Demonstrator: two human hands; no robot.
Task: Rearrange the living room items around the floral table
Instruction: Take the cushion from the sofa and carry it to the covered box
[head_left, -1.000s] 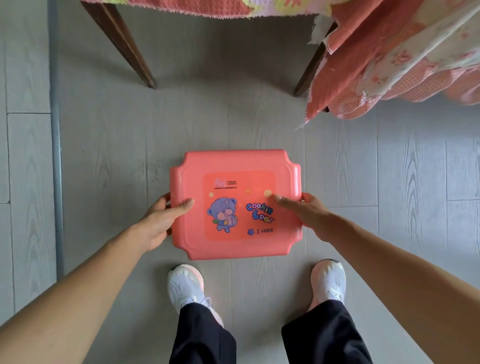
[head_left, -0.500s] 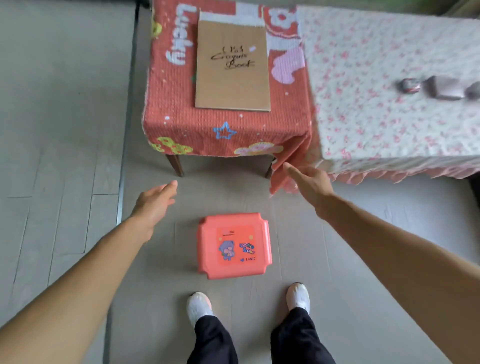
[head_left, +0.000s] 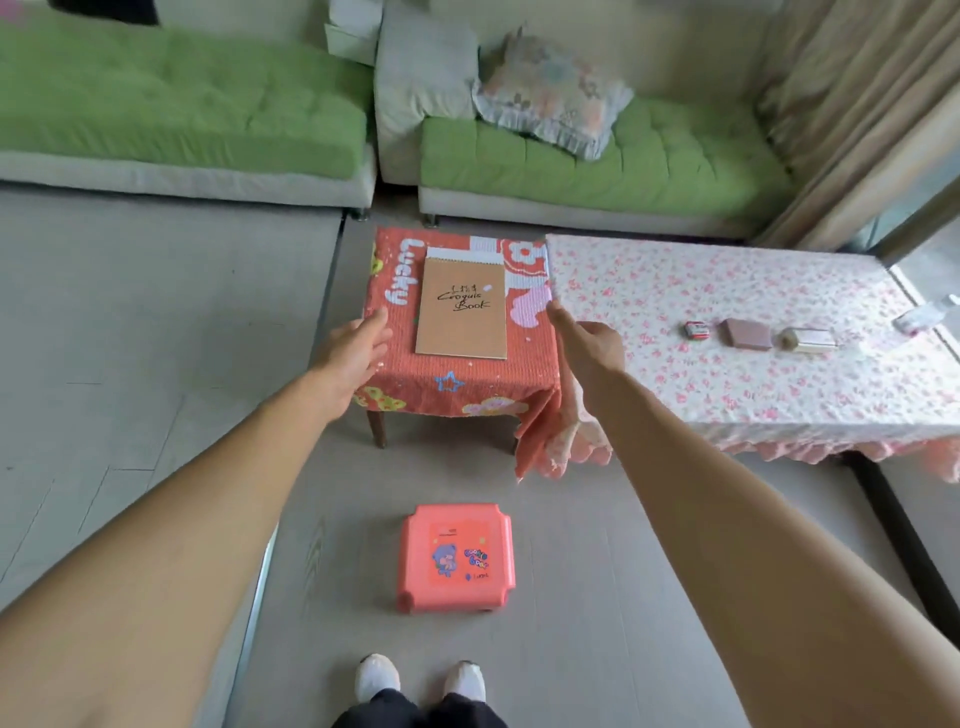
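While both arms stretch forward: left hand (head_left: 349, 358) and right hand (head_left: 589, 347) spread, empty, flanking the red-clothed side table (head_left: 457, 384).
Surroundings: green sofa (head_left: 597, 156) behind; floral worktop (head_left: 753, 364) adjoining.
On table: sketchbook (head_left: 461, 307).
Stool: pink stool (head_left: 456, 557) on floor, near feet.
Change: hands now higher, alongside table.

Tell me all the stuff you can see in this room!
Stool: one, coral pink, floor near the feet.
Small table: one, red cloth, middle.
Sketchbook: one, brown, on small table.
Floral table: one, pink-white, right.
Small items: several, mixed colours, on floral table.
Sofas: two, green, back.
Cushion: one, pastel floral, on the right sofa.
Curtain: one, beige, far right.
Shoes: two, white, bottom.
Left hand: open, empty.
Right hand: open, empty.
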